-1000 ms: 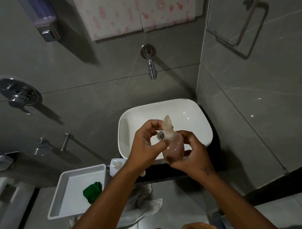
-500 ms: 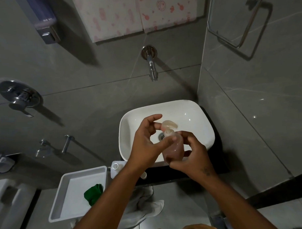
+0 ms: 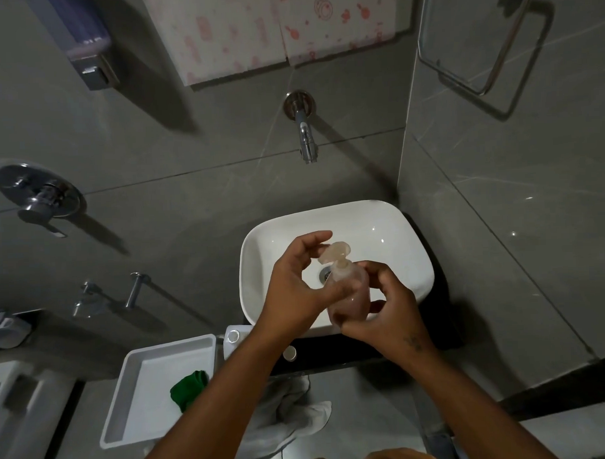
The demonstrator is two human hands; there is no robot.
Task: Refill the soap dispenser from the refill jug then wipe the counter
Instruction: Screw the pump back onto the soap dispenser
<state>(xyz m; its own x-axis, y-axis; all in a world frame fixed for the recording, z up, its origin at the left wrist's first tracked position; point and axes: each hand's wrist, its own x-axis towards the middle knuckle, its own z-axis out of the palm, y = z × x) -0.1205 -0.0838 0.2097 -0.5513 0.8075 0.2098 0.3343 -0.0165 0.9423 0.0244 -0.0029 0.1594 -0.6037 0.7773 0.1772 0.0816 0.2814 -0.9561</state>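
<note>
Over the white basin [image 3: 390, 226] a person holds a small translucent soap dispenser [image 3: 351, 293], its pinkish body tilted slightly and its pump head [image 3: 334, 252] turned toward the wall. The right hand [image 3: 389, 312] wraps its fingers around the lower part of the bottle, a closed grip on the body. The left hand [image 3: 296, 288] sits just beside the bottle's neck; its thumb lies against the collar below the pump, while the forefinger reaches out straight above the pump head, so that grip is loosely pinching at the neck with the other fingers relaxed. Above the basin a chrome tap [image 3: 306, 140] juts from the grey tiled wall. To the left of the basin, on the dark bench [image 3: 333, 352], part of a white refill jug [image 3: 234, 338] with an open neck shows behind the left forearm, and a small white cap [image 3: 289, 353] lies near it. Further left of the basin a white tray [image 3: 145, 389] holds a crumpled green cloth [image 3: 188, 388]. Below the basin a pale towel [image 3: 294, 422] hangs or lies in folds; I cannot tell which.
</note>
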